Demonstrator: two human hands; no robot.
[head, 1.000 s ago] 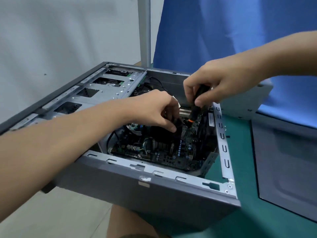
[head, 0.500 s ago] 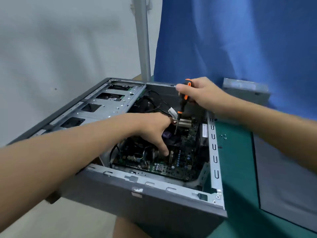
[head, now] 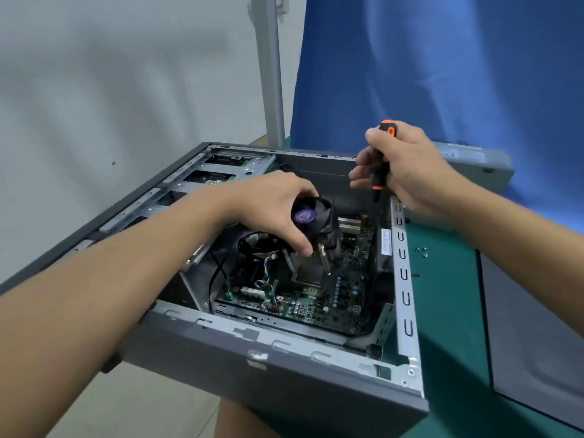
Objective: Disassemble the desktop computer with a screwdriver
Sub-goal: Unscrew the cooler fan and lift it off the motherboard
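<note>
An open grey computer case [head: 284, 371] lies on its side on a green mat, its motherboard [head: 319, 298] exposed. My left hand [head: 271, 203] grips the black CPU cooler fan [head: 313, 216] with a purple centre label, tilted up off the board; its wires trail down to the board. The bare metal socket area [head: 305, 267] shows just below it. My right hand [head: 401, 165] holds a black and orange screwdriver [head: 380, 159] upright above the case's far right corner, tip pointing down, clear of the board.
A detached grey side panel [head: 537, 327] lies on the green mat [head: 442, 311] to the right. Small loose screws [head: 422, 251] sit on the mat beside the case. A removed grey unit [head: 474, 162] stands behind my right hand. A blue curtain and a metal post rise behind.
My right hand lifted the screwdriver out of the case and up to the right. My left hand closed round the cooler fan and raised it, tilted, off the motherboard.
</note>
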